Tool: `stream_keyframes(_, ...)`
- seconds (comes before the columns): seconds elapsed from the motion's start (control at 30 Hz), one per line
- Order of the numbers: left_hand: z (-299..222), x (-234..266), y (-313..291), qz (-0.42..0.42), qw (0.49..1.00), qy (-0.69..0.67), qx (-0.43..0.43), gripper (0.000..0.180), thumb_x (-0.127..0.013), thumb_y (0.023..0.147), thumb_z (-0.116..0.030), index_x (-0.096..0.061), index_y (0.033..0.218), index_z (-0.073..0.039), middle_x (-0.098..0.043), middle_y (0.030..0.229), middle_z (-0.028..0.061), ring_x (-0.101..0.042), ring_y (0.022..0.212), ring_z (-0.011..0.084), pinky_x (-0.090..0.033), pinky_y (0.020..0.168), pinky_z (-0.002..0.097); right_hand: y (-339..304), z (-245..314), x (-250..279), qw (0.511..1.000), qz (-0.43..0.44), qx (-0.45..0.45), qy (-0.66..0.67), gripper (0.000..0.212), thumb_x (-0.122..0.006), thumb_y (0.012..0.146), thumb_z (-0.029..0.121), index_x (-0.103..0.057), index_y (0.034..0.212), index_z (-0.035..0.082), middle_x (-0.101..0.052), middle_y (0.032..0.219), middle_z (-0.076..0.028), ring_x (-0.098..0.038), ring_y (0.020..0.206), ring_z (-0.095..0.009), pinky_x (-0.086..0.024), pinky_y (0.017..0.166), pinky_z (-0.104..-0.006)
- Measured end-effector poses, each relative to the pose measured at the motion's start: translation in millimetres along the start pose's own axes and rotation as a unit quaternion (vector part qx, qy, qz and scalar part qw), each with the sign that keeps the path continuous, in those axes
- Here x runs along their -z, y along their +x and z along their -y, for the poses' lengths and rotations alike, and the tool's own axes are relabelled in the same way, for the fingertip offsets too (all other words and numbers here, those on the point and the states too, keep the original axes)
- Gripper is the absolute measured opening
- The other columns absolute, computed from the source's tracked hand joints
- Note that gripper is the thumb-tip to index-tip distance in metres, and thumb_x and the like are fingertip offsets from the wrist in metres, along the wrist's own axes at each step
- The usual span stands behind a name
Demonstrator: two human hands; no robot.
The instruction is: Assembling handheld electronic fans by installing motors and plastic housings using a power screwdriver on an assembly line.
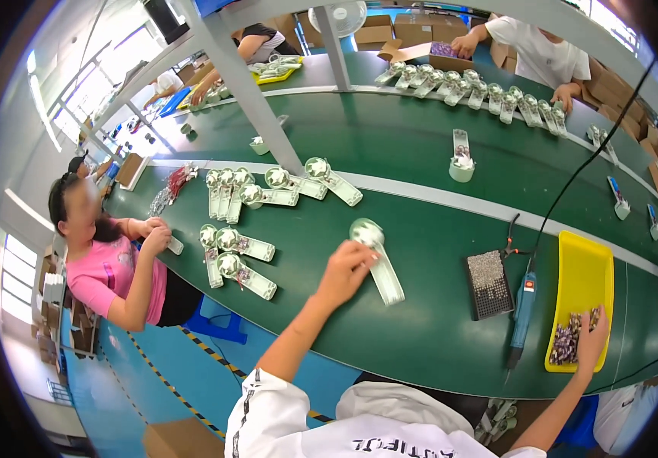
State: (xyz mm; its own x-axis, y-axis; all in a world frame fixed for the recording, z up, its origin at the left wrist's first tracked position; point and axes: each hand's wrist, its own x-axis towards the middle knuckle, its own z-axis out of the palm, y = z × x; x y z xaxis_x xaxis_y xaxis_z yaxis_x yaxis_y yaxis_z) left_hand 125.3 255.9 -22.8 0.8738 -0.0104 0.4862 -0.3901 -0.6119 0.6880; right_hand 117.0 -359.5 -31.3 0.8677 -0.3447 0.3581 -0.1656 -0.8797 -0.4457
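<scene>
My left hand (346, 275) is closed in a pinch at the neck of a pale green housing (387, 281), which has a round cup-like head and a long hollow handle. The housing lies on the green table, its handle slanting toward me. Over to the right, my right hand (593, 340) reaches into a yellow tray (586, 263). Its fingers are drawn together at a heap of small shiny parts (565, 340); what they hold, if anything, is too small to make out.
A teal electric screwdriver (524, 309) lies beside a black block of small metal pieces (489, 284). Cutters (514, 243) with orange-marked handles are behind them. Several similar housings (246, 244) lie to the left, near a person in pink (119, 275). Other people work across the table.
</scene>
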Motion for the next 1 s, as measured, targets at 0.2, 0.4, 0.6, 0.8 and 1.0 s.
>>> stream_keyframes(0.2, -66, -48, -38, 0.083, 0.979, -0.174, 0.068, 0.016, -0.068, 0.092, -0.001, -0.076, 0.106, -0.003, -0.065, 0.096, 0.0091, -0.065, 0.087, 0.0212, -0.052, 0.077, 0.0311, -4, -15, 16, 0.989, 0.097, 0.045, -0.101, 0.031, -0.070, 0.093, 0.019, -0.064, 0.119, 0.002, -0.065, 0.117, -0.018, -0.058, 0.113, -0.040, -0.045, 0.099, -0.0480)
stream_keyframes(0.4, -94, -77, -59, 0.084, 0.983, -0.136, 0.088, 0.013, -0.068, 0.093, -0.007, -0.077, 0.102, -0.006, -0.066, 0.096, 0.0091, -0.064, 0.085, 0.0214, -0.050, 0.073, 0.0306, 10, 29, 6, 0.988, 0.141, 0.045, -0.046, 0.020, -0.066, 0.091, 0.017, -0.067, 0.096, -0.003, -0.067, 0.087, -0.020, -0.065, 0.085, -0.037, -0.051, 0.074, -0.0438)
stream_keyframes(0.6, -92, -82, -65, 0.052, 0.982, -0.162, 0.088, 0.014, -0.065, 0.092, 0.002, -0.075, 0.103, 0.002, -0.060, 0.093, 0.0063, -0.057, 0.083, 0.0153, -0.043, 0.071, 0.0257, 14, 38, 12, 0.966, 0.221, 0.095, -0.093, 0.036, -0.066, 0.089, 0.017, -0.067, 0.124, 0.011, -0.059, 0.132, -0.015, -0.055, 0.125, -0.036, -0.044, 0.105, -0.0450)
stream_keyframes(0.8, -99, -95, -70, 0.079, 0.970, -0.204, 0.107, 0.014, -0.064, 0.093, 0.002, -0.074, 0.103, 0.003, -0.058, 0.093, 0.0048, -0.054, 0.082, 0.0129, -0.041, 0.069, 0.0236, 10, 28, 26, 0.980, 0.192, 0.037, -0.022, 0.032, -0.076, 0.085, 0.014, -0.066, 0.115, 0.008, -0.064, 0.115, -0.010, -0.064, 0.091, -0.020, -0.053, 0.083, -0.0328)
stream_keyframes(1.0, -109, -80, -75, 0.059, 0.961, -0.192, 0.192, 0.012, -0.065, 0.092, 0.002, -0.073, 0.100, 0.003, -0.058, 0.091, 0.0051, -0.054, 0.079, 0.0135, -0.041, 0.068, 0.0240, -15, 84, 24, 0.982, 0.129, -0.037, 0.134, 0.036, -0.076, 0.087, 0.007, -0.064, 0.121, 0.004, -0.064, 0.098, -0.004, -0.060, 0.085, -0.013, -0.051, 0.077, -0.0268)
